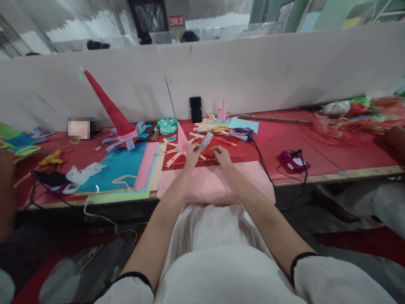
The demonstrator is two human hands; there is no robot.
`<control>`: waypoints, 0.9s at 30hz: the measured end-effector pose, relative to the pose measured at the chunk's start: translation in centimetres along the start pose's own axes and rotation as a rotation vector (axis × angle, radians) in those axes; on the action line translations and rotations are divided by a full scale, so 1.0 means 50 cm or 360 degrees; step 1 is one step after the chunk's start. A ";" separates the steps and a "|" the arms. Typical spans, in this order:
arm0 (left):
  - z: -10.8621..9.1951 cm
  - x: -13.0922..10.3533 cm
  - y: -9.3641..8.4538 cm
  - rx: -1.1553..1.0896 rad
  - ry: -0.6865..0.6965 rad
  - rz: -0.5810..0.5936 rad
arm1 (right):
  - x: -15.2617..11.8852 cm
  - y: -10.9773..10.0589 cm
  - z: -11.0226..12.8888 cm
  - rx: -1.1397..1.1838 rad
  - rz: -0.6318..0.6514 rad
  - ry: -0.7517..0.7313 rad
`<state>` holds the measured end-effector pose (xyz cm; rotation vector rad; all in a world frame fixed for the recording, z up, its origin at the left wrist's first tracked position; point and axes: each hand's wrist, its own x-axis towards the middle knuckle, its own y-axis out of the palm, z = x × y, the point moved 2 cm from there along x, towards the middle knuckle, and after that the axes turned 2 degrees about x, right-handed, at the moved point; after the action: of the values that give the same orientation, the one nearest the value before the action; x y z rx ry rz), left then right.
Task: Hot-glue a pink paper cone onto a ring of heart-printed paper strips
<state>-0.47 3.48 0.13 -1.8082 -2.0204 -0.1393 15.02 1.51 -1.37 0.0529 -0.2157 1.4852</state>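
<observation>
My left hand (192, 155) is closed on a small blue-and-white printed strip (206, 140) with reddish lettering, which slants up to the right. My right hand (222, 154) is just to the right, fingertips pinched together; whatever they hold is too small to make out. Beside my left hand stands a pink paper cone (182, 139) with cream strips (172, 158) fanned out from its base. Both hands are above a red sheet (232, 148). A pink sheet (218, 185) lies under my wrists and hangs over the table's front edge. A red pen (225, 142) lies beyond my right hand.
A tall red cone (109, 103) stands left by stacked coloured sheets (118, 169). A phone (195, 109) leans on the white partition (253, 76). Right are a stick (275, 119), a purple device (293, 161) with a cable, and plastic bags (348, 122). Other people sit at both sides.
</observation>
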 end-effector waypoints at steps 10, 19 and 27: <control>-0.012 -0.020 0.007 -0.0092 -0.0133 0.0217 | -0.009 0.008 0.020 0.0262 0.0148 -0.0036; -0.004 -0.012 0.018 -0.0136 -0.0270 0.0306 | 0.004 0.004 0.016 0.0379 0.0124 -0.0014; -0.003 -0.017 0.019 -0.0114 -0.0288 0.0339 | 0.010 0.003 0.007 0.0402 0.0125 0.0014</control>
<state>0.56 2.80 -0.22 -2.1357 -1.9454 0.0158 14.88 1.93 -0.95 0.2434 -0.0223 1.5837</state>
